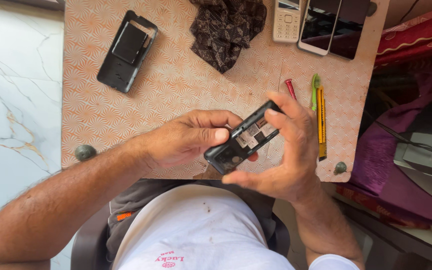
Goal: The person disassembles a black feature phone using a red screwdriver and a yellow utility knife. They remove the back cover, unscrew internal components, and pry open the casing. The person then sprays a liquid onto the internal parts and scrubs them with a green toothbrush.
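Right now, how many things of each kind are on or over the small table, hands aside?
Phones: 4, the open one in both hands, a keypad phone, two flat phones
Phone back covers: 1
Cloths: 1
Hand tools: 3, red screwdriver, green toothbrush, yellow knife
Total: 9

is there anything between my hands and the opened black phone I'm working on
Nothing visible. Both the left hand and right hand already grip the opened black phone directly, above the patterned table.
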